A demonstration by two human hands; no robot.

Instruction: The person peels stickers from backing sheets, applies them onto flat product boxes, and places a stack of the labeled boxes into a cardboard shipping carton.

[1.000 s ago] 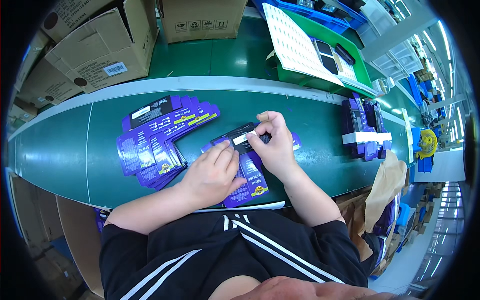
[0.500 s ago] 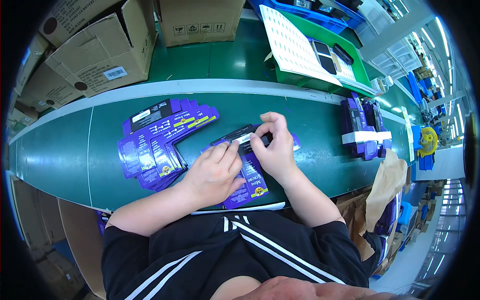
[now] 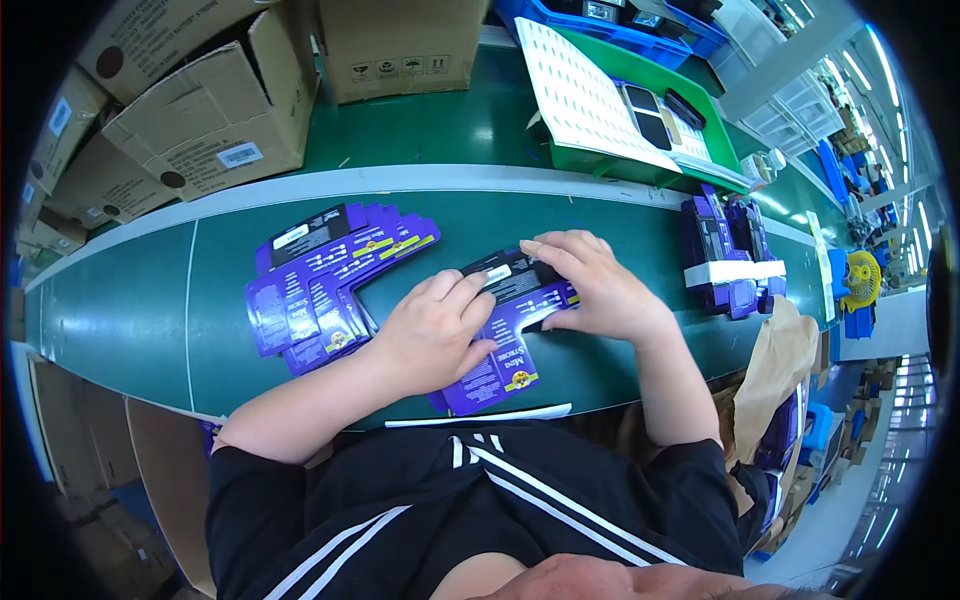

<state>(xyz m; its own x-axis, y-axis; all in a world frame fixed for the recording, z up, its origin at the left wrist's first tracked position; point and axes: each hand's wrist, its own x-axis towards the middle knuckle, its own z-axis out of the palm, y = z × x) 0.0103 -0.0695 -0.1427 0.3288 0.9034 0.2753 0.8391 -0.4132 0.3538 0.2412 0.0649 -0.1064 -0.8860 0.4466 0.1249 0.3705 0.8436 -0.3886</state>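
Note:
On the green bench in front of me lies a flat purple-and-black folding carton, with a small white label on its black panel. My left hand rests over its left side, fingers drawn together and thumb on the purple panel. At the carton's right end, my right hand grips the edges, with fingers on the far side and thumb on the near one. To the left, several matching flat cartons lie in a fanned stack, the top one bearing a white label.
A banded bundle of purple cartons stands at the right, above brown paper. At the back are a green bin holding a white label sheet, a blue crate and cardboard boxes.
My right hand has moved from the label area to the carton's right end, its fingers spreading around it. My left hand stays on the left side, and the label is now uncovered.

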